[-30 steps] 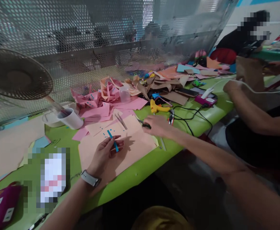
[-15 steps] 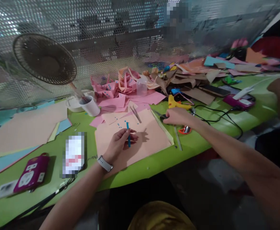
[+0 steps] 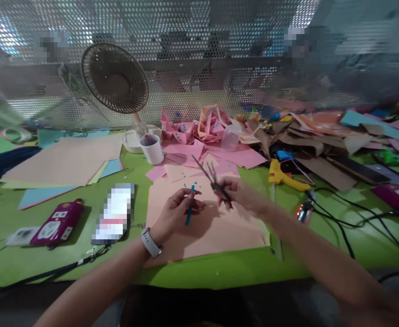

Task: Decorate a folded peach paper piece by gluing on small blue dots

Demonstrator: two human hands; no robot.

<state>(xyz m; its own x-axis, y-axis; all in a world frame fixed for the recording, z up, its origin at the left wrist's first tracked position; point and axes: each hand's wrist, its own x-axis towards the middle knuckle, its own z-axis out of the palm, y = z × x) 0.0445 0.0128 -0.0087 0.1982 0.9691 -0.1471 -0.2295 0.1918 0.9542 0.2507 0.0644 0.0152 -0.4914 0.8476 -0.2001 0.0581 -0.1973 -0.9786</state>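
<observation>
A thin blue strip [image 3: 188,214] is pinched upright between the thumb and fingers of my left hand [image 3: 181,204], above the peach paper sheets [image 3: 206,238]. My right hand [image 3: 236,193], somewhat blurred, is closed on black scissors [image 3: 216,185] with their blades pointing up and left. The scissors are to the right of the strip and apart from it. Tiny blue bits [image 3: 185,185] lie on the paper just beyond my left hand. Tweezers [image 3: 212,170] show partly behind the scissors.
Left are a phone [image 3: 114,213], a purple device [image 3: 58,222], a white cup [image 3: 152,150] and a fan [image 3: 115,78]. Folded pink paper [image 3: 179,129] stands behind. Right are a yellow glue gun [image 3: 284,177], a cutter [image 3: 304,211], black cables [image 3: 342,225] and brown scraps [image 3: 322,170].
My right hand has lifted the scissors off the table and brought them left, near my left hand. My left hand still holds the strip. The view has turned right and levelled.
</observation>
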